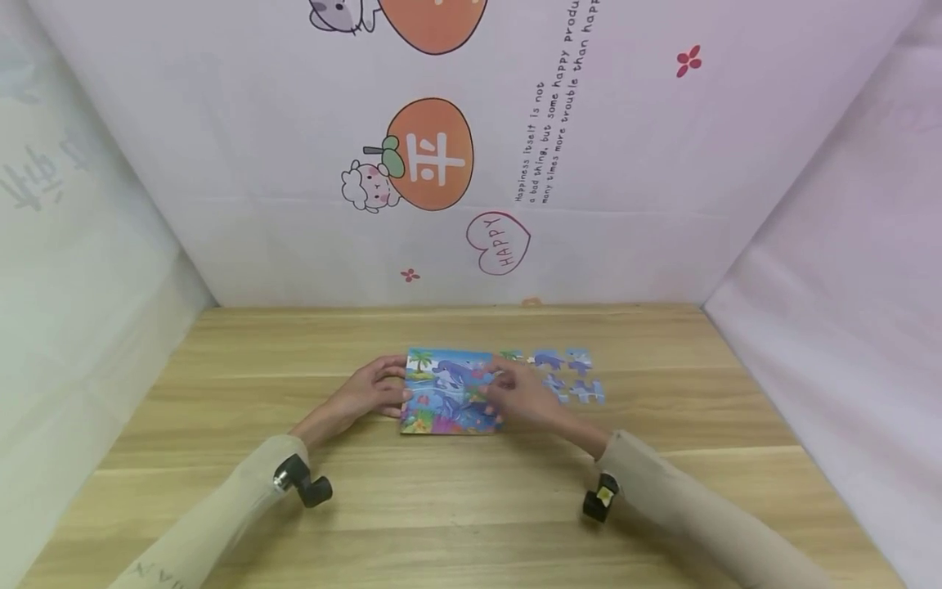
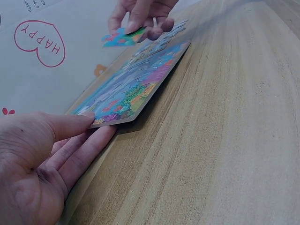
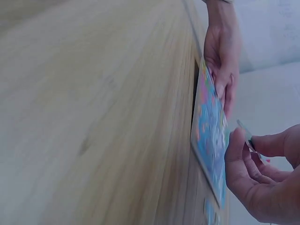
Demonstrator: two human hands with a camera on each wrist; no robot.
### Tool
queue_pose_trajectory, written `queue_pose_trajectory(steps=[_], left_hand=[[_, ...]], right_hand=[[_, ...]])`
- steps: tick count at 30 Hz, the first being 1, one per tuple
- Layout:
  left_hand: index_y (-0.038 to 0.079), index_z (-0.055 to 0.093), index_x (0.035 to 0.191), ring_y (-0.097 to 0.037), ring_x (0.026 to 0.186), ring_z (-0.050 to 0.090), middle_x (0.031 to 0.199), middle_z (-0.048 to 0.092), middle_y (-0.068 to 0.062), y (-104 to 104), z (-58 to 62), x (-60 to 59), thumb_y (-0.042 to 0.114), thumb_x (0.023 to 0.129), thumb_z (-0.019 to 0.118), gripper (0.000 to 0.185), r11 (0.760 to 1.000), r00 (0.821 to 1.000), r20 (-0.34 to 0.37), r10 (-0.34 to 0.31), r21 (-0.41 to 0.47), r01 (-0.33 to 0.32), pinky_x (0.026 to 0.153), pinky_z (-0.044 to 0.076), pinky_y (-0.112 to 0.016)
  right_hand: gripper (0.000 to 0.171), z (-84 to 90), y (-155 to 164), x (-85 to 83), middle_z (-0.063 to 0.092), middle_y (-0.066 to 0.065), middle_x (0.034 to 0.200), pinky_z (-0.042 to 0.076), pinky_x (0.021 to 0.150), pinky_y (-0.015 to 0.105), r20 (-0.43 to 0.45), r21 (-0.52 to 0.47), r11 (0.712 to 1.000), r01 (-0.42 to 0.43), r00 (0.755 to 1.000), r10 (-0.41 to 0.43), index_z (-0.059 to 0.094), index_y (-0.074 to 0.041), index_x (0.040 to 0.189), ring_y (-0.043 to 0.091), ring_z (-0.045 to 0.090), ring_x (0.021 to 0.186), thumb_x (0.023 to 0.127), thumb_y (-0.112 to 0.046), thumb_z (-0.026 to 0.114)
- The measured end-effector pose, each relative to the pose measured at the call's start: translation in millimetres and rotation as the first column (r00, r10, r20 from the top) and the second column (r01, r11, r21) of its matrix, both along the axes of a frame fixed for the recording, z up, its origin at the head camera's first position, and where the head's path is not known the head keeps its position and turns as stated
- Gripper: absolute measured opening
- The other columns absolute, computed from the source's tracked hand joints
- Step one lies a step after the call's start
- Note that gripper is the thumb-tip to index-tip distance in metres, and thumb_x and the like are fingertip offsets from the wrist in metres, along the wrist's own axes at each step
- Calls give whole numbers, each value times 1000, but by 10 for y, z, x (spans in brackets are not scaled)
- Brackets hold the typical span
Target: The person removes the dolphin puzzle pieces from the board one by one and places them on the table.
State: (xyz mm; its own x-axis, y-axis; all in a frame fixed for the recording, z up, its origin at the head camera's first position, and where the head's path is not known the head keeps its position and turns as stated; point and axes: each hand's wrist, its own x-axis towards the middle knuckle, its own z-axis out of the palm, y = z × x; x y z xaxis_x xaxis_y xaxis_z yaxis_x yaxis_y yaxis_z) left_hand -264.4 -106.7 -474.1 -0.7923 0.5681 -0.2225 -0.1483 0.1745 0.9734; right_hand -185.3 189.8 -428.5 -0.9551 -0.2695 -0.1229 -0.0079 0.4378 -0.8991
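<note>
While the left hand (image 1: 371,391) steadies the puzzle (image 1: 449,393) with flat fingers, the right hand (image 1: 518,391) pinches a piece (image 2: 123,36), which likely needs lining up with its gap.

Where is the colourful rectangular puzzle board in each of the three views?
Head view: colourful rectangular puzzle board at table centre, between both hands.
Left wrist view: it runs from upper centre down to the left hand touching its near corner.
Right wrist view: seen edge-on at right, beside the right hand.
Shared landmark: the wooden table.
</note>
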Motion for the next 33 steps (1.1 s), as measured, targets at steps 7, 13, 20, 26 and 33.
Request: queue_pose_trajectory(steps=[7,13,20,26,33], left_hand=[[13,31,150,-19,103,66,143,41,-18,-2,-41,-8,10,91,69,71,1000,1000,-4,0,3,0,82,64,-36],[13,31,150,-20,104,66,142,41,-18,-16,-49,-16,10,90,70,71,1000,1000,-2,0,8,0,83,64,-37],[13,31,150,-21,103,66,144,40,-18,-6,-50,-38,9,91,69,71,1000,1000,-5,-6,9,6,83,64,-38],[13,31,149,-21,103,66,144,41,-18,-3,-35,-32,8,91,69,70,1000,1000,0,6,6,-6,83,64,-38],[13,31,150,-20,104,66,144,41,-18,2,-39,-25,8,91,69,70,1000,1000,-6,1,0,-1,83,64,-38]], right_hand=[[29,-7,336,132,69,22,93,64,62,37,-51,49,999,-17,999,19,57,0,122,32,69,75,94,-9,62],[30,-22,486,264,69,21,87,64,60,35,-43,82,997,1,999,3,55,3,117,29,68,68,91,-8,66],[28,-25,500,317,69,16,75,63,53,35,-4,147,988,35,999,-35,53,5,109,25,67,58,88,-4,69],[24,-43,513,313,68,14,72,62,51,35,-16,191,981,17,1000,-14,53,7,104,23,66,55,88,-2,68],[21,-26,529,291,68,13,72,62,51,35,-13,215,977,-10,1000,14,52,6,103,22,65,57,89,1,66]])
